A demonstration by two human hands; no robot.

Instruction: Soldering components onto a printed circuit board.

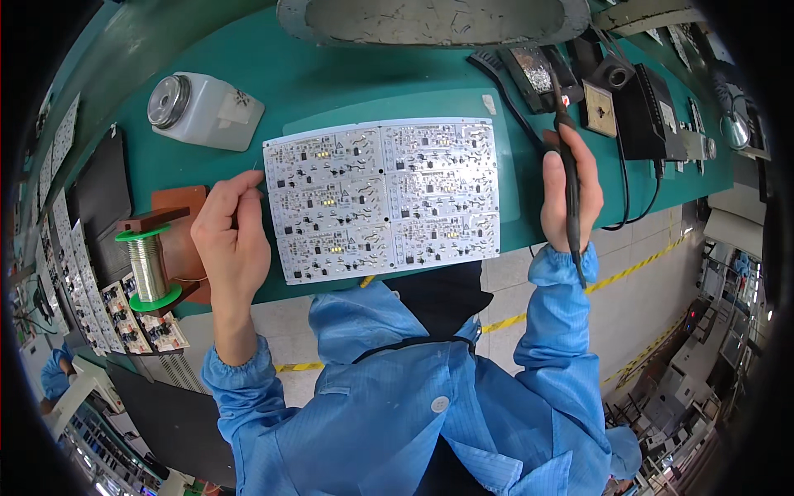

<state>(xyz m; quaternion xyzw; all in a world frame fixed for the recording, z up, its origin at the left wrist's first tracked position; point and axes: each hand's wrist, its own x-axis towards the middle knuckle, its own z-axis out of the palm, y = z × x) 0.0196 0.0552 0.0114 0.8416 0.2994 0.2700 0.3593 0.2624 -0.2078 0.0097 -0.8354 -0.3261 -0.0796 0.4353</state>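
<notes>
A white panel of several joined circuit boards lies on the green bench mat in front of me. My left hand rests at the panel's left edge, fingers pinched on a thin solder wire that points toward the panel's top left corner. My right hand, to the right of the panel, grips a black soldering iron; its tip points away from me toward the stand and its cable runs back over my blue sleeve.
A solder spool with green flanges stands on a brown holder at the left. A white dispenser bottle sits at the back left. The iron stand with sponge and black station box are at the back right. Stacked boards line the left edge.
</notes>
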